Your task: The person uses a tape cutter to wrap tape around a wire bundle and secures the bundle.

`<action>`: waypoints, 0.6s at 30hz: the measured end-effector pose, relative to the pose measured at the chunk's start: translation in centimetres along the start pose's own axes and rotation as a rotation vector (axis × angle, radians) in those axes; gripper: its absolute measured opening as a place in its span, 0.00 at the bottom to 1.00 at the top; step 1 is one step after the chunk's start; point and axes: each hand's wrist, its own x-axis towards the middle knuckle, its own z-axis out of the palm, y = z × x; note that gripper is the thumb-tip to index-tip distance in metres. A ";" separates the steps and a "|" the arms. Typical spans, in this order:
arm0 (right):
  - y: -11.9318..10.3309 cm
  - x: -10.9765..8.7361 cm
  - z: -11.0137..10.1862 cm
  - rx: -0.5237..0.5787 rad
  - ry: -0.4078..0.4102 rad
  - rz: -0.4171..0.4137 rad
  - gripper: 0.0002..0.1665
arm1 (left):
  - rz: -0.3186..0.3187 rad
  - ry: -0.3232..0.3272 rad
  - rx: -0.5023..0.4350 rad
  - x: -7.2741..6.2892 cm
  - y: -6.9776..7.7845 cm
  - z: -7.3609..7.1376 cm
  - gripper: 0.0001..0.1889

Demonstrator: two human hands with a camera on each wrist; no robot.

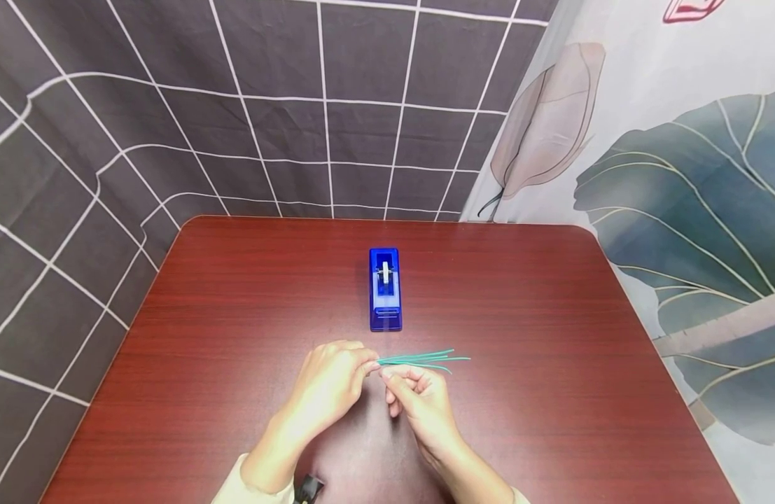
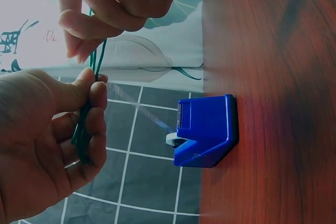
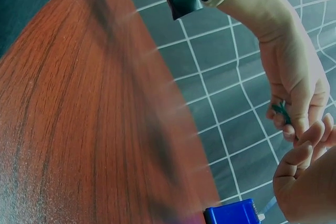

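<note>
A bundle of thin green wires (image 1: 425, 360) runs across, close above the table, its loose ends fanning to the right in the head view. My left hand (image 1: 330, 381) grips the bundle, and short dark ends of the wires (image 2: 81, 140) show against its palm. Beside its fingertips, my right hand (image 1: 419, 402) has curled fingers, with thumb and forefinger pinching at the wires; its exact contact is partly hidden. A strip of clear tape (image 2: 139, 106) stretches from the blue tape dispenser (image 1: 385, 290) to the wires at my left fingertips.
The dispenser stands upright on the reddish-brown wooden table (image 1: 255, 294), just beyond my hands. A dark tiled-pattern curtain (image 1: 286, 126) hangs behind and to the left. On the right hangs a white curtain with leaf prints (image 1: 614, 84). A black device (image 1: 309, 486) sits at my left wrist.
</note>
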 end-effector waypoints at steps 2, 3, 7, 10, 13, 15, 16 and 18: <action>0.0 0.0 0.0 -0.007 0.002 0.004 0.13 | 0.002 0.000 0.001 0.0 0.0 0.0 0.03; -0.1 -0.1 0.0 -0.010 0.003 0.008 0.13 | 0.002 0.000 0.001 0.0 0.0 -0.1 0.03; -0.1 -0.1 0.0 -0.031 0.007 0.033 0.12 | 0.004 -0.007 0.005 0.0 0.0 -0.1 0.04; 0.0 0.0 0.0 -0.050 0.011 0.057 0.15 | 0.006 -0.009 0.006 0.0 0.0 -0.1 0.05; 0.1 0.1 -0.1 -0.075 0.019 0.075 0.17 | 0.017 -0.007 0.006 0.0 0.0 -0.1 0.06; 0.2 0.2 -0.1 -0.089 0.025 0.083 0.18 | 0.027 -0.003 0.005 0.0 -0.1 0.0 0.07; 0.3 0.3 -0.1 -0.095 0.028 0.084 0.18 | 0.030 -0.003 0.003 -0.1 -0.1 0.0 0.08; 0.5 0.5 -0.1 -0.108 0.033 0.081 0.18 | 0.038 -0.001 0.000 -0.1 -0.2 0.0 0.08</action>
